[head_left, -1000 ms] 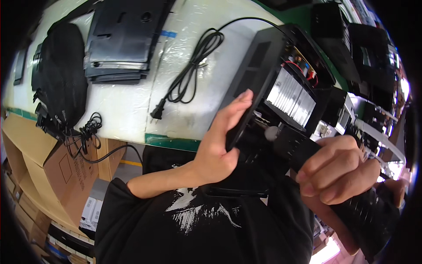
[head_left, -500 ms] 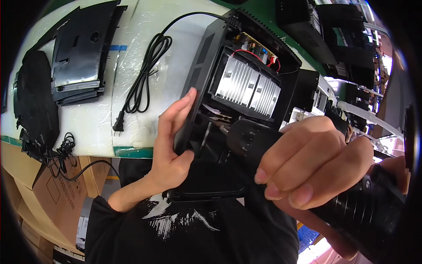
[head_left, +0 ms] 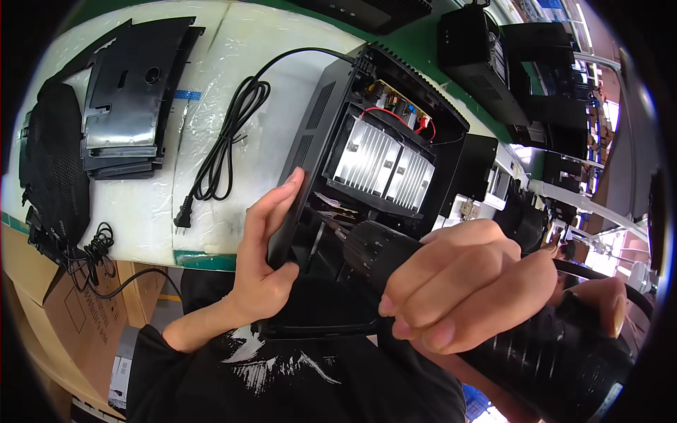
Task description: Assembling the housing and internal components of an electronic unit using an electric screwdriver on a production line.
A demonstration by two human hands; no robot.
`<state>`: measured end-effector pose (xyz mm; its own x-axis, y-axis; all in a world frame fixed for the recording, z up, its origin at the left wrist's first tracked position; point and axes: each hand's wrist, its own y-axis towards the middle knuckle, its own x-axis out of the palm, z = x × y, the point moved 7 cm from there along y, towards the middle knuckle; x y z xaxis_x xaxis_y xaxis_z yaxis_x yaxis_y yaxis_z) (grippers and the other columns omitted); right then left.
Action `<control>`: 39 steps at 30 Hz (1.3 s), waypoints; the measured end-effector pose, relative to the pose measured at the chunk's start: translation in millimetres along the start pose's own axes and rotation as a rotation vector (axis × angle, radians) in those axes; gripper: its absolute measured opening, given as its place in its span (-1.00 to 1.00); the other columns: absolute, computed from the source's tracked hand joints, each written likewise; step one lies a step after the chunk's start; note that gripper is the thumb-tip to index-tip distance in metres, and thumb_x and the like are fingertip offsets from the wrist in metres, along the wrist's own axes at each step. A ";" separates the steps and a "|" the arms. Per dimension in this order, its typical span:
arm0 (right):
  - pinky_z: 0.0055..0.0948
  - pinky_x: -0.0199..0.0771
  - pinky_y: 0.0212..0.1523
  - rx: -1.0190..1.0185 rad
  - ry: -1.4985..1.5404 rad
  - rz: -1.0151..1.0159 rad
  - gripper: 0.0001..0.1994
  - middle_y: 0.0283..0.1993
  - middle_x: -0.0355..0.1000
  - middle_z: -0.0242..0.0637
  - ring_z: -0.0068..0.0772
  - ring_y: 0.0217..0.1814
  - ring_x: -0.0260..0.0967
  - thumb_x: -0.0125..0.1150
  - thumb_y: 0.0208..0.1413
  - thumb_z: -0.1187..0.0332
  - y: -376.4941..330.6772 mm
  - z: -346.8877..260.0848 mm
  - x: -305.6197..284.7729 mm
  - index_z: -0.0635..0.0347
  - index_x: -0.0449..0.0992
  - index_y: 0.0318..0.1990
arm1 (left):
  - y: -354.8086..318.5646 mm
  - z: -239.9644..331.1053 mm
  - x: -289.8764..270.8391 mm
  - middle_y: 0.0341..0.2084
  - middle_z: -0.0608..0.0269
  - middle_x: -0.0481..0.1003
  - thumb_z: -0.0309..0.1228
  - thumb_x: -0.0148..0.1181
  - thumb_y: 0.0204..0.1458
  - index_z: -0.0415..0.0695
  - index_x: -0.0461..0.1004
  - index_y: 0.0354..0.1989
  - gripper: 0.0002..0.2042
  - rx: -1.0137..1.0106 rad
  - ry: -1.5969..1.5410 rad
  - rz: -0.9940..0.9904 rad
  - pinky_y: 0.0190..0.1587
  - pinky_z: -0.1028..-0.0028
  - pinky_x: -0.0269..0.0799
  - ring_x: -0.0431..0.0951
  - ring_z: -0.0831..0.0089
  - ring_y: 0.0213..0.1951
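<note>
An open black electronic device housing (head_left: 310,137) stands tilted in front of me. Inside it are silver finned heat sinks (head_left: 384,166), a circuit board (head_left: 395,106) and a red wire (head_left: 384,111). My left hand (head_left: 261,271) grips the housing's near left wall, fingers outside and thumb at the lower edge. My right hand (head_left: 458,289) is wrapped round a black power screwdriver (head_left: 377,257). Its bit points into the housing's near end, below the heat sinks. Whether the bit touches a screw I cannot tell.
A coiled black power cord (head_left: 227,141) runs from the housing over the white foam-covered bench (head_left: 204,243). Black plastic panels (head_left: 123,106) and a black mesh bag (head_left: 56,162) lie left. Cardboard boxes (head_left: 84,317) stand below. More black housings (head_left: 479,63) stand back right.
The housing, both hands and the screwdriver now appear lower and slightly further left; the bench has shifted down too. Both grips are the same.
</note>
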<state>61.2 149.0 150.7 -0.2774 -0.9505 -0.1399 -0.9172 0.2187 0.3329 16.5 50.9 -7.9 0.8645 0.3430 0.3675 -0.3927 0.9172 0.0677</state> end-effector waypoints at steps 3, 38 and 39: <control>-0.50 0.54 -0.56 0.102 -0.094 -0.107 -0.73 -0.55 0.39 -0.17 -0.30 -0.63 0.39 0.31 -0.20 0.68 7.5 6.1 10.6 0.27 0.30 -0.42 | -2.7 -4.7 -3.5 0.28 -0.16 -0.06 -0.81 -0.27 -0.45 -0.30 -0.05 0.20 -0.21 0.007 -0.040 0.012 0.33 0.33 -0.30 -0.11 0.18 0.35; -0.25 0.40 -0.40 -0.011 0.105 -0.119 -0.42 -0.48 0.40 -0.09 -0.09 -0.51 0.37 -0.02 0.02 -0.19 13.2 21.2 42.6 0.12 0.23 -0.02 | -11.3 -5.5 -14.6 0.22 0.02 0.12 -0.88 -0.19 -0.46 -0.19 0.13 0.13 -0.24 0.048 -0.106 0.151 0.27 0.36 0.05 0.06 0.15 0.29; -0.23 0.41 -0.39 -0.040 0.103 -0.063 -0.42 -0.47 0.40 -0.08 -0.08 -0.49 0.37 -0.02 0.02 -0.19 12.3 18.3 43.2 0.11 0.21 0.00 | -12.2 -4.9 -15.0 0.20 0.02 0.15 -0.88 -0.20 -0.45 -0.21 0.18 0.10 -0.27 0.059 -0.123 0.162 0.27 0.36 0.06 0.07 0.16 0.29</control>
<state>32.7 114.7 131.7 -0.1871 -0.9801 -0.0657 -0.9193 0.1512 0.3634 9.9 35.5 -18.8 0.7450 0.4547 0.4881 -0.5447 0.8370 0.0516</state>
